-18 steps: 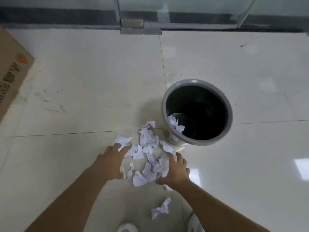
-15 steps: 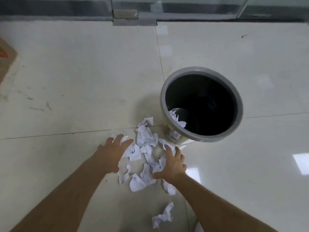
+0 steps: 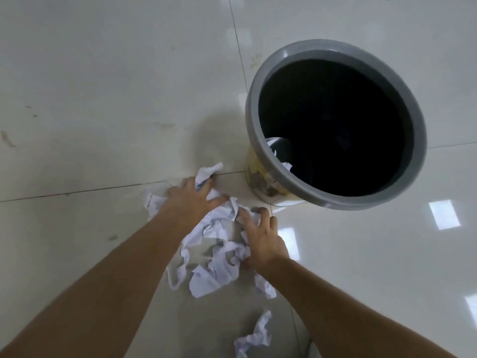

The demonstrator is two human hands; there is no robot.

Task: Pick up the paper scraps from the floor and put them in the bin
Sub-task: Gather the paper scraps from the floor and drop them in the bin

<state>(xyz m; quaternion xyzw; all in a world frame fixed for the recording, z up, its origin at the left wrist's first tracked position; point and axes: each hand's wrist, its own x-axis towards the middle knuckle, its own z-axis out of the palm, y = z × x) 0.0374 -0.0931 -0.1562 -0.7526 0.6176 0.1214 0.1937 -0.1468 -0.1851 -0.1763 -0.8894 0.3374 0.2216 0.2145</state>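
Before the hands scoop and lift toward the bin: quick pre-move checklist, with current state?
1. Bin mouth open and unobstructed: ok, some paper already inside.
2. Left hand on the scrap pile: ok, fingers spread over its far edge.
3. Right hand on the pile: ok, fingers curled at its right side.
4. Pile actually gripped by both hands: cannot tell, undersides hidden.
5. All scraps gathered: not ok, a stray scrap lies apart, nearer the person.
6. Path from pile to bin clear: ok, only bare floor between.
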